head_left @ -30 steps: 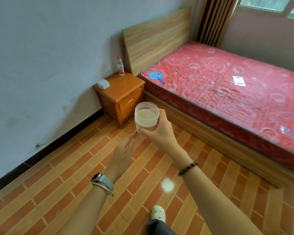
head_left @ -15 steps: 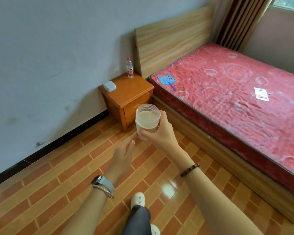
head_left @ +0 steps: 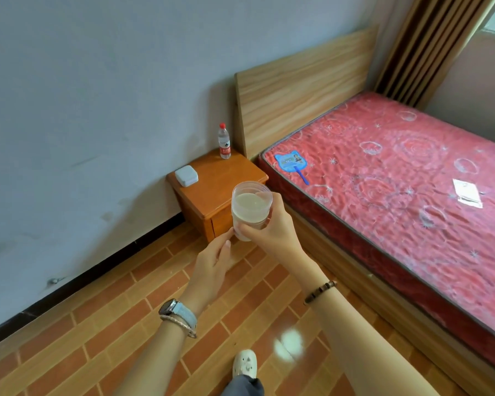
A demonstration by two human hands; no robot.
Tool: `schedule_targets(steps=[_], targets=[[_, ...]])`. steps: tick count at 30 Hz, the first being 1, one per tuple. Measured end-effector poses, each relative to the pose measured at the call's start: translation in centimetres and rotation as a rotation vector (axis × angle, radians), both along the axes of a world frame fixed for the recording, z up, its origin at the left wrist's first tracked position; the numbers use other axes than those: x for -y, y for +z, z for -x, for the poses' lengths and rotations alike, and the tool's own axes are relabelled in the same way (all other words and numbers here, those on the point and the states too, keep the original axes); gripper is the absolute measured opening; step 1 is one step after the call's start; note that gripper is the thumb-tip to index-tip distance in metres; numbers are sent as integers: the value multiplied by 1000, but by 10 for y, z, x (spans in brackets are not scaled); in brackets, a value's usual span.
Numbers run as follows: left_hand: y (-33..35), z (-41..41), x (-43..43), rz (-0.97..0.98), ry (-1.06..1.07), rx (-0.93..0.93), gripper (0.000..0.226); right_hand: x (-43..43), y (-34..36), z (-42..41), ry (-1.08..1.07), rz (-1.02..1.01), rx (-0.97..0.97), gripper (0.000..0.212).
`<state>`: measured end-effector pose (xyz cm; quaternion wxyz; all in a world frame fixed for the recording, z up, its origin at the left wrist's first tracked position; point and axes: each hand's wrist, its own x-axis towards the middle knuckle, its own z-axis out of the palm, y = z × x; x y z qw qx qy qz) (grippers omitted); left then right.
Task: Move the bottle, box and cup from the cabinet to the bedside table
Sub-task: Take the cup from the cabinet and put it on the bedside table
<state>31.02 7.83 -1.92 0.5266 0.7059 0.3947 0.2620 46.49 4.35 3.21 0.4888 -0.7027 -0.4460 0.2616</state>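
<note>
My right hand [head_left: 272,227] grips a clear plastic cup [head_left: 250,207] holding a pale liquid, upright in the air just in front of the wooden bedside table [head_left: 212,181]. My left hand [head_left: 212,267] hovers below and left of the cup with fingers apart, its fingertips near the cup's base; I cannot tell if they touch. On the table top, a small white box [head_left: 186,175] lies at the left. A water bottle [head_left: 224,141] with a red cap and red label stands at the table's back corner by the wall.
A bed with a red mattress [head_left: 397,172] and a wooden headboard [head_left: 297,81] fills the right side, with a blue fan [head_left: 292,162] and a paper packet [head_left: 467,193] on it. The grey wall runs along the left. My foot in a white shoe [head_left: 245,362] stands on the brick-pattern floor.
The view has come closer to the bedside table, which now looks larger. My right hand still carries the cup; my left hand stays just under it.
</note>
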Motion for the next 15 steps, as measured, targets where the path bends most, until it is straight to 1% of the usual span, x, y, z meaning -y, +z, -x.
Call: schedule_targets(steps=[4, 10, 15], targets=[[3, -21, -45, -9, 10, -16, 34, -41, 2, -20, 4, -3, -23, 65], [-5, -53, -92, 56, 7, -13, 33, -93, -5, -53, 17, 10, -32, 65], [-14, -89, -131, 68, 54, -46, 35, -139, -15, -91, 56, 25, -46, 68]])
